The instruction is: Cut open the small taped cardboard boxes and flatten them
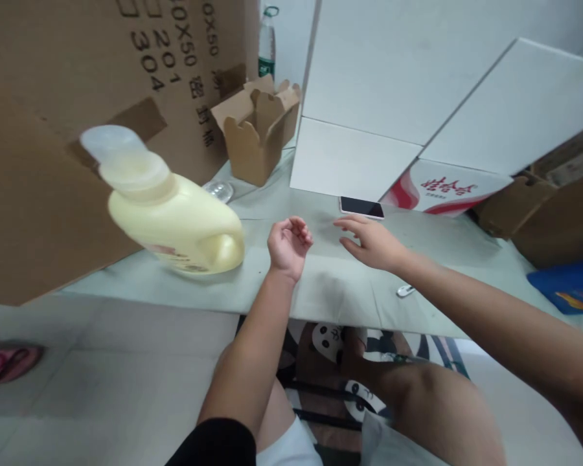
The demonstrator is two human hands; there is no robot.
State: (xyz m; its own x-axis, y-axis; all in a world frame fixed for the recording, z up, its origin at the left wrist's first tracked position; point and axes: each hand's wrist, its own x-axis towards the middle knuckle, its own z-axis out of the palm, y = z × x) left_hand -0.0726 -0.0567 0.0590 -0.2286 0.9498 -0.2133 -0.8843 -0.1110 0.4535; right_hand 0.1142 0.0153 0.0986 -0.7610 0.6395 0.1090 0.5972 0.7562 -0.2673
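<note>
A pale yellow plastic jug [175, 217] with a handle and a whitish cap stands on the light table [330, 291], left of my hands. My left hand [287, 244] hovers just right of the jug's handle, fingers curled loosely with nothing in them. My right hand [369, 241] reaches forward over the table, fingers stretched out and apart, holding nothing. A dark phone [362, 207] lies flat just beyond its fingertips.
A large cardboard box [78, 97] fills the left. A small open carton [260, 133] and a water bottle [267, 42] stand behind the jug. White boxes [418, 97] rise behind the phone. A clear lid [219, 190], a small metal object [405, 290] and a blue pack [571, 285] also lie here.
</note>
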